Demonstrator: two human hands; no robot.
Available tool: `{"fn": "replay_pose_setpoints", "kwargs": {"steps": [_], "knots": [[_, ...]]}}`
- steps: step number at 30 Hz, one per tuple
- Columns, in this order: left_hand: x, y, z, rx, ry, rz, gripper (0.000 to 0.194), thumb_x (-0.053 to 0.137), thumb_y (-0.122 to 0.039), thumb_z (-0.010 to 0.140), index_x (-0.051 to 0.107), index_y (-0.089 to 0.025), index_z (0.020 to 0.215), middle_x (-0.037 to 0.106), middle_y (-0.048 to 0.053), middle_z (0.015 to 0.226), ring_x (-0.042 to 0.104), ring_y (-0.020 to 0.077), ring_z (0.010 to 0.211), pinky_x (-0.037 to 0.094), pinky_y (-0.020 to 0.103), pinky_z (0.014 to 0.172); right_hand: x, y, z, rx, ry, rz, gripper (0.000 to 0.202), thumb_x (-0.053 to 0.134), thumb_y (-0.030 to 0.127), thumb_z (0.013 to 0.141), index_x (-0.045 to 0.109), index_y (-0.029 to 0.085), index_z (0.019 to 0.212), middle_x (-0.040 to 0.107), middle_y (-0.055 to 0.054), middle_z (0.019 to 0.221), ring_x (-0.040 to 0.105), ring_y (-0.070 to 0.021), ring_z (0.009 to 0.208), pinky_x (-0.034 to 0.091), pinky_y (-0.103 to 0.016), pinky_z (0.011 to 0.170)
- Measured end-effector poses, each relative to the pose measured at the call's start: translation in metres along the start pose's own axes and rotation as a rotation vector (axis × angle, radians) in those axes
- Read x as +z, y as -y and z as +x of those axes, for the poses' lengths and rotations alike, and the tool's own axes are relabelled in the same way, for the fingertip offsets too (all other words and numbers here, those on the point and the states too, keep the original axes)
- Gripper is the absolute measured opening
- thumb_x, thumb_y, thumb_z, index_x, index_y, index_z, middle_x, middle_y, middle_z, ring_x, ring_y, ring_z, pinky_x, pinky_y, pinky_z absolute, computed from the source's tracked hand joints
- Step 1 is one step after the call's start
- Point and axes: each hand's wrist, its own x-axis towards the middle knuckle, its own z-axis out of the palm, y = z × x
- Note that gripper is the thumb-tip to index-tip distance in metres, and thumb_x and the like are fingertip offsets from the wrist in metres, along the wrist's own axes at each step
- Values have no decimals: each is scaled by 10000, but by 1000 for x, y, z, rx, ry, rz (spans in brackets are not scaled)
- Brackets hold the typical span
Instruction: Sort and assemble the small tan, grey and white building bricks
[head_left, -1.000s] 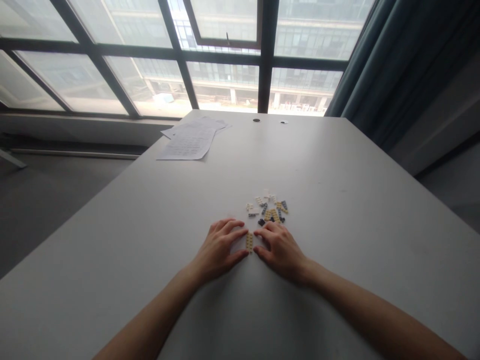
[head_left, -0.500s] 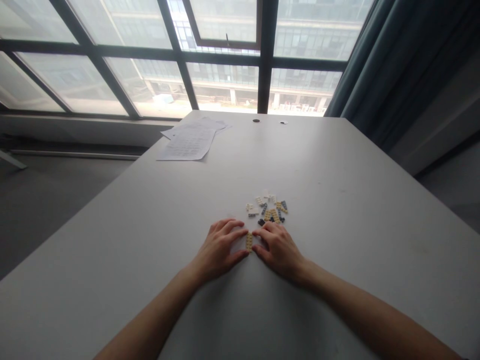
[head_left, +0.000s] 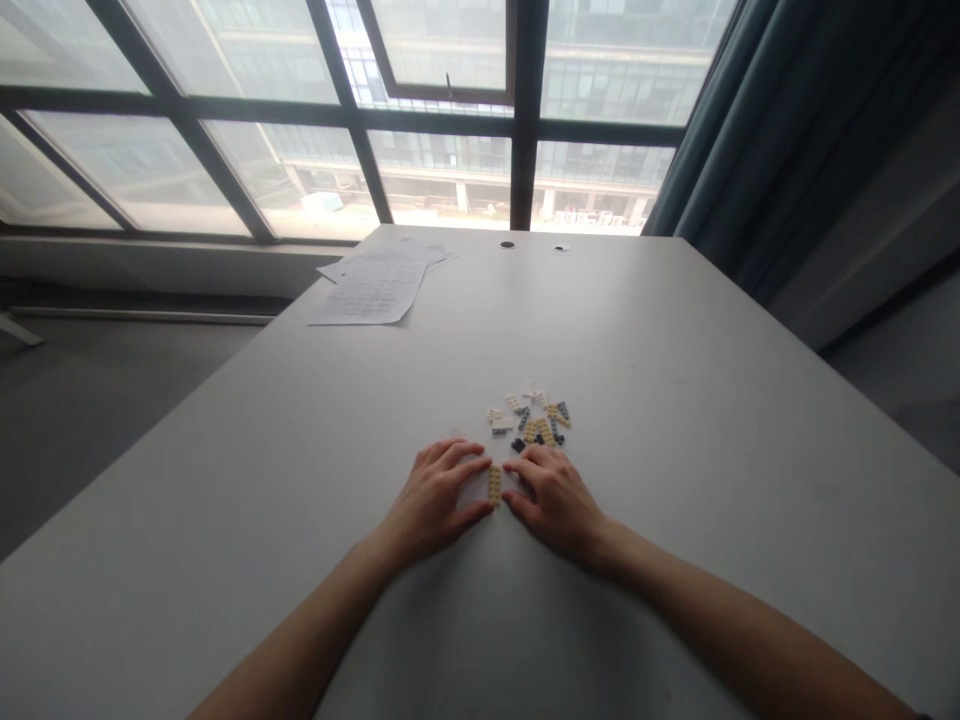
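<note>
From the head camera, two bare hands frame one small tan studded plate (head_left: 494, 484) lying on a white counter (head_left: 300, 450). The left hand (head_left: 442, 492) is spread wide, its index fingertip and thumb at the plate's left side; the right hand (head_left: 555, 497), also wide, has its thumb and index fingertip just beside the right edge. Whether each fingertip touches the plate is hard to tell.

Just beyond, more than ten loose pieces (head_left: 534, 431) lie in one cluster, in white, yellow, grey and black; they crowd and overlap, too small for an exact count. The right hand's fingers lie close to the nearest ones.

Farther off, at least two printed sheets (head_left: 375, 290) overlap near the counter's left edge, their lines too small to read. Two round fittings (head_left: 508, 245) mark the far edge, before one dark-framed window (head_left: 450, 115) and a blue curtain (head_left: 731, 130), cut off by the frame.
</note>
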Motion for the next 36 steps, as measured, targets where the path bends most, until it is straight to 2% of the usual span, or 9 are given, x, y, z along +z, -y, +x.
{"fn": "replay_pose_setpoints", "kwargs": {"steps": [5, 11, 16, 21, 26, 29, 32, 36], "knots": [[-1, 1, 0, -2, -3, -11, 527, 650, -493, 781, 561, -242, 1236, 578, 88, 1258, 453, 293, 1217, 340, 469, 1025, -15, -9, -11, 7, -9, 15, 276, 617, 271, 845, 635, 195, 1110, 607, -68, 1022, 540, -215, 966, 421, -366, 914], [-2, 0, 2, -27, 1, -24, 504, 619, -507, 810, 554, -241, 1233, 583, 87, 1249, 473, 281, 1201, 352, 467, 1017, -36, -43, -25, 96, -124, -35, 204, 603, 238, 843, 652, 202, 1038, 607, -70, 1002, 544, -223, 959, 446, -374, 883], [-1, -1, 2, -38, -57, -31, 451, 616, -486, 822, 576, -231, 1192, 594, 96, 1222, 481, 282, 1187, 373, 464, 999, -45, -64, -14, 163, -203, -117, 219, 608, 197, 830, 670, 196, 1040, 608, -73, 1006, 525, -232, 982, 421, -383, 919], [-1, -2, 1, -26, -69, -25, 426, 618, -471, 824, 586, -229, 1173, 602, 96, 1207, 488, 280, 1181, 387, 463, 995, -47, -65, 13, 115, -130, -191, 296, 620, 219, 832, 656, 216, 1126, 591, -77, 1092, 493, -234, 1029, 394, -374, 940], [-2, -3, 2, -13, -92, -15, 395, 614, -449, 829, 597, -228, 1156, 612, 95, 1191, 503, 276, 1165, 401, 456, 985, -50, -63, 37, 22, 52, -273, 482, 671, 295, 800, 559, 259, 1268, 548, -85, 1228, 447, -277, 1115, 364, -420, 937], [-1, -2, 1, -12, -90, -18, 389, 618, -445, 827, 596, -236, 1154, 609, 91, 1196, 497, 277, 1172, 395, 458, 990, -52, -64, 44, 7, 135, -309, 435, 657, 317, 813, 576, 266, 1238, 548, -91, 1223, 450, -283, 1109, 358, -432, 914], [-1, -2, 0, -12, -83, -24, 392, 619, -438, 828, 590, -241, 1166, 602, 90, 1208, 482, 279, 1188, 387, 462, 1000, -52, -66, 45, -38, 152, -332, 351, 629, 324, 843, 601, 259, 1186, 558, -91, 1196, 453, -268, 1100, 349, -420, 912], [-2, -2, 0, -18, -81, -24, 387, 613, -434, 832, 589, -239, 1166, 604, 89, 1205, 480, 278, 1195, 387, 461, 1000, -48, -69, 41, -89, 107, -371, 321, 614, 309, 859, 596, 218, 1167, 555, -101, 1210, 446, -266, 1110, 343, -413, 935]]}}
